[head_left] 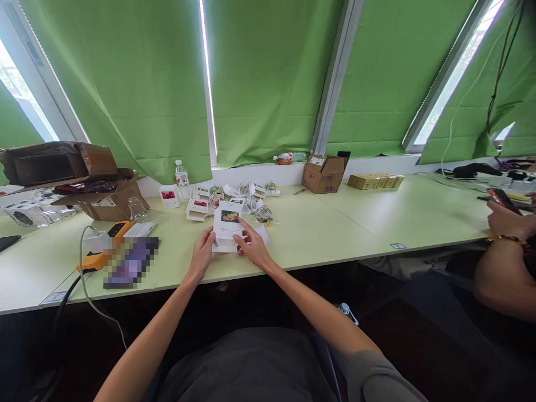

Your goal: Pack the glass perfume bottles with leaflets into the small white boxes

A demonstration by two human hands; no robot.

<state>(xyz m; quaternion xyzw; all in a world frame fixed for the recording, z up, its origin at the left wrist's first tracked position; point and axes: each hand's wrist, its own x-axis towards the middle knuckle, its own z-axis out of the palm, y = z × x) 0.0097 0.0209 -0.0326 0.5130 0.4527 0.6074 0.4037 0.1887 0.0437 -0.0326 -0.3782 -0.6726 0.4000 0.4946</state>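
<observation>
Between my two hands is a small white carton (228, 224) with a dark picture of something yellowish on its front, held above the table's near edge. My left hand (203, 251) grips its left side. On the other side, my right hand (252, 244) holds the lower right edge, its index finger reaching up along the front. Just behind lie several opened white cartons (197, 207) with red or green pictures, mixed with small clear glass items. Right of the carton sits a round glass item (263, 214) beside a small gold cap (270, 222).
A white carton (169, 196) and a water bottle (182, 180) stand behind. Farther right are a brown cardboard box (324, 174) and a row of yellow boxes (374, 181). Cardboard boxes (104, 204), an orange power strip (98, 260) and a blurred-out phone (132, 262) occupy the left. A person's hand (506, 220) holds a phone at far right.
</observation>
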